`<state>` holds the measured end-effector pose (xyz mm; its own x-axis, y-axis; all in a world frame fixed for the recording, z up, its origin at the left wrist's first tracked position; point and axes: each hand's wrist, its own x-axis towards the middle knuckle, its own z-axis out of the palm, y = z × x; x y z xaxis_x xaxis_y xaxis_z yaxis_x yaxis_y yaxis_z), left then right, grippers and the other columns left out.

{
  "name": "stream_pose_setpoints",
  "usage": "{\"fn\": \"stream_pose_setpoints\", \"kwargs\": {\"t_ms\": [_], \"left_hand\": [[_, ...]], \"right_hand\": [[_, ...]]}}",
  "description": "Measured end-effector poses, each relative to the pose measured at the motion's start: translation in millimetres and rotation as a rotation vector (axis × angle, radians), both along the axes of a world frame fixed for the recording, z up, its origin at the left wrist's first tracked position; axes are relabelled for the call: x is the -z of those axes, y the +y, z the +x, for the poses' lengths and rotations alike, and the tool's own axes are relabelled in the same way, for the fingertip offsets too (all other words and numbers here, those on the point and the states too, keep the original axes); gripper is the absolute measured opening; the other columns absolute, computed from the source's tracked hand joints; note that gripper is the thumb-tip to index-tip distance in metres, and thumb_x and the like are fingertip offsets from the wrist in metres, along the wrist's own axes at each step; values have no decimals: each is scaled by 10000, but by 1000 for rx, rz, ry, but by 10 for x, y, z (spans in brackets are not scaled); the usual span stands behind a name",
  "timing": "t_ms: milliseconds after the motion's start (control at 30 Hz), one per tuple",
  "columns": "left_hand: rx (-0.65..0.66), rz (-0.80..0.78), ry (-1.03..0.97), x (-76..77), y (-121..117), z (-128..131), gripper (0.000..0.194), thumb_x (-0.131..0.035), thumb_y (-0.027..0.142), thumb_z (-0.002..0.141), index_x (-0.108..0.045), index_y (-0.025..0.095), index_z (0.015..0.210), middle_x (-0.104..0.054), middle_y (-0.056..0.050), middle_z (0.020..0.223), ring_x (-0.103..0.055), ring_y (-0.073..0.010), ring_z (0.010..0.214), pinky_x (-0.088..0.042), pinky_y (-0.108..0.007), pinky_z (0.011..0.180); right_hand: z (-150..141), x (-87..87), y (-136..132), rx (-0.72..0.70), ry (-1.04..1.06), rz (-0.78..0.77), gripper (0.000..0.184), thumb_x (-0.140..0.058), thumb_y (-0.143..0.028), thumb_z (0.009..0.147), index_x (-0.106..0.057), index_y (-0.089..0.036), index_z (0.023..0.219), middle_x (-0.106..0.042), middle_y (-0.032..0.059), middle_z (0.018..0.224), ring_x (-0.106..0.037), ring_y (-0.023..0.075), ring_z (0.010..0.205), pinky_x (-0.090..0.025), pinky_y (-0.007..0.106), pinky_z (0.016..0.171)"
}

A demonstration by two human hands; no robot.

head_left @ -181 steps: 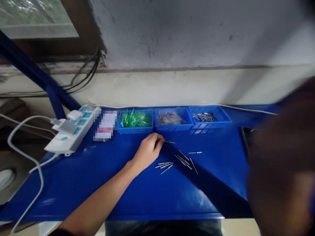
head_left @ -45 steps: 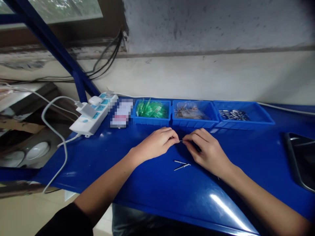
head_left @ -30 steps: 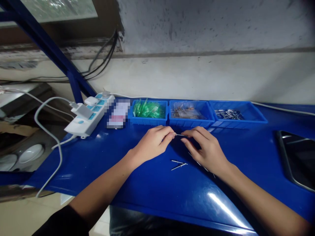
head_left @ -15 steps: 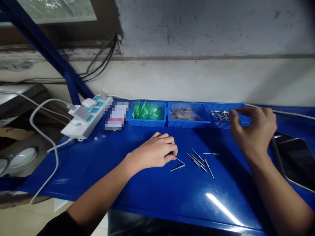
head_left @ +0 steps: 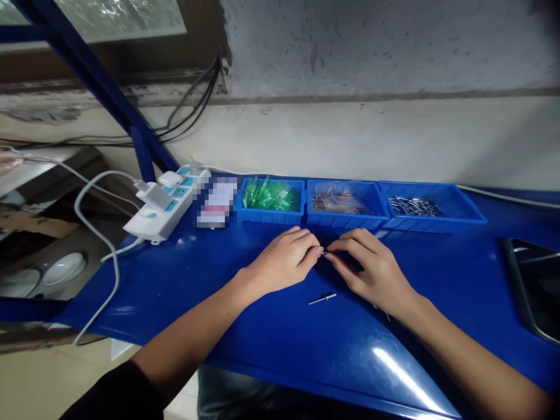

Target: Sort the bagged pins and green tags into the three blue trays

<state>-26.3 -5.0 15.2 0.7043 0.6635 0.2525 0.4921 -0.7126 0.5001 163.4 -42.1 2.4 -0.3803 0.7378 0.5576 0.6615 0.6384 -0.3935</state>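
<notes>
My left hand [head_left: 291, 256] is closed in a pinch above the blue table. Between its thumb and forefinger is a thin metal blind rivet [head_left: 324, 253], of which only a short piece shows. My right hand [head_left: 371, 268] meets it from the other side, thumb and forefinger closed on the rivet's other end. Below the hands, one blind rivet [head_left: 322, 298] lies on the tabletop. The tip of another rivet [head_left: 387, 317] peeks out from under my right wrist; other loose rivets there are hidden by my right hand.
Along the wall stand three blue bins: one with green plastic bags [head_left: 273, 195], one with a clear bag of metal pieces [head_left: 335, 201], one with loose rivets [head_left: 415, 206]. A white power strip [head_left: 161, 207] lies left. A dark phone-like device [head_left: 536, 286] lies right.
My right hand has come from the right-hand bin to my left hand, and their fingertips now meet at the rivet. My left hand has lifted a rivet off the table.
</notes>
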Motion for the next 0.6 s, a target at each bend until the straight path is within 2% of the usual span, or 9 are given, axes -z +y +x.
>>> {"fn": "stream_pose_setpoints", "kwargs": {"t_ms": [100, 233, 333, 400, 500, 600], "left_hand": [[-14, -29, -49, 21, -19, 17, 225, -349, 211, 939, -526, 180, 803, -593, -25, 803, -524, -164, 788, -413, -318, 783], [-44, -64, -131, 12, -29, 12, 100, -469, 264, 900, -524, 186, 929, -604, -24, 844, -530, -169, 831, -423, -307, 767], [-38, -29, -149, -2, -25, 5, 74, -479, 236, 888, -534, 186, 883, -594, -11, 796, -518, -159, 787, -419, -302, 758], [-52, 1, -154, -4, -21, 5, 124, -447, 225, 902, -544, 186, 834, -592, -3, 761, -506, -151, 743, -410, -303, 752], [-85, 13, -180, -1, -16, 10, 185, -414, 224, 918, -551, 182, 801, -596, 5, 737, -499, -139, 703, -402, -298, 748], [-79, -18, -194, -4, -21, 15, 232, -388, 231, 930, -559, 178, 782, -607, 4, 735, -519, -134, 710, -410, -293, 751]], "right_hand": [[40, -4, 24, -27, 1, -23, 64, -524, -190, 865, -561, -192, 917, -583, 64, 848, -539, 176, 775, -464, 323, 692], [58, 17, 42, -8, 18, -34, 29, -497, -195, 884, -523, -183, 885, -562, 62, 803, -516, 173, 745, -446, 312, 656], [63, 19, 40, 10, 33, -29, 58, -473, -204, 897, -513, -187, 859, -552, 57, 778, -511, 171, 728, -440, 307, 645], [60, 11, 31, 6, 26, -37, 48, -483, -226, 895, -513, -189, 892, -557, 58, 795, -523, 178, 744, -447, 313, 662], [46, -1, 18, 4, 4, -45, 131, -528, -246, 872, -507, -187, 987, -570, 69, 865, -545, 188, 797, -458, 316, 695], [38, -22, 17, -13, -2, -25, 98, -508, -173, 873, -523, -187, 969, -578, 64, 876, -547, 175, 801, -458, 300, 703]]}}
